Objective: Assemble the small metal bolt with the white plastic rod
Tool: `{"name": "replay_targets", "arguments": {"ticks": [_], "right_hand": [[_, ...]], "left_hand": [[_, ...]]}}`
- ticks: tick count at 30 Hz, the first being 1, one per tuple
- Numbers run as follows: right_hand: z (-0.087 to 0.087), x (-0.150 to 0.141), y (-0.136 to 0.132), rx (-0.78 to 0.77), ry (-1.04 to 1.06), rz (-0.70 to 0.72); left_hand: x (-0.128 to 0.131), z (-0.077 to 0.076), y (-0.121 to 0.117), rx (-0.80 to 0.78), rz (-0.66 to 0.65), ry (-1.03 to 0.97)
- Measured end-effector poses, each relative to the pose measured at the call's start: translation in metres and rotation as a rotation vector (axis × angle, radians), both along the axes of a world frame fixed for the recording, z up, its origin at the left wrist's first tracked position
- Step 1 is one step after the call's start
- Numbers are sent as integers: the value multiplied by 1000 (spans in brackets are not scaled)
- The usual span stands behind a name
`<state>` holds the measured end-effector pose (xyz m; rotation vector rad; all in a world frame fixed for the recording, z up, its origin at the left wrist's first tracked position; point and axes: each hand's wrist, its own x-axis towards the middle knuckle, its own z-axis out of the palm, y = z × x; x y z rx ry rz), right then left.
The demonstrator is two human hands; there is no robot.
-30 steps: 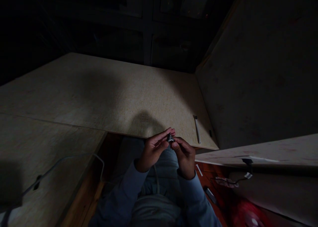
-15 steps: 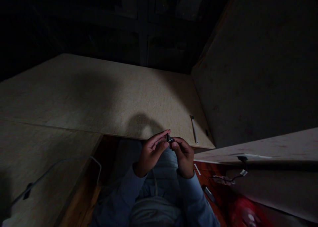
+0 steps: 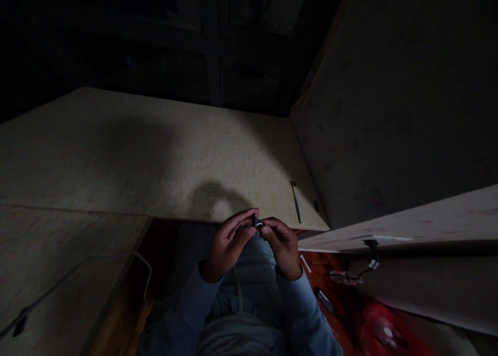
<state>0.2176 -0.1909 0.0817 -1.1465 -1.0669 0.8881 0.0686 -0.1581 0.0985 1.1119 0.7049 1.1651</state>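
Note:
Between my two hands is a small dark object with a shiny metallic part [image 3: 257, 222]; its kind is too small and dim to make out. My left hand [image 3: 230, 242] pinches it from the left, with the thumb below and the fingers stretched along the top. From the right, my right hand [image 3: 283, 243] grips its other side between thumb and forefinger. Both hands are just above my lap at the table's front edge. A thin white stick with a dark head, like a toothbrush [image 3: 298, 203], lies on the table [image 3: 233, 159] to the right of my hands.
A tiny dark piece [image 3: 316, 206] lies near the table's right edge, beside a tall pale panel [image 3: 389, 127]. A grey cable [image 3: 89, 258] crosses the lower surface at left. On the reddish floor at right are a dark-and-grey object [image 3: 325, 300] and a red bag [image 3: 383, 330].
The whole view has shifted slightly, so things appear a little further left. Both hands keep hold of the small object, which looks slightly turned.

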Motion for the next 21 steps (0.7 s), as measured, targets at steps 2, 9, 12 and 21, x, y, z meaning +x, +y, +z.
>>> {"name": "replay_targets", "arguments": {"ticks": [2,9,12,21], "right_hand": [[0,1,0,3,21,-11],[1,2,-1,-28,86,-92],[1,3,-2,-35,76,-84],[-6,-1,-1,-47,22,13]], "left_hand": [[0,0,0,6,40,26],[7,-2,2,-56,79,24],[8,-5,2,-48,71,26],[9,-6,-2,-34,148,1]]}}
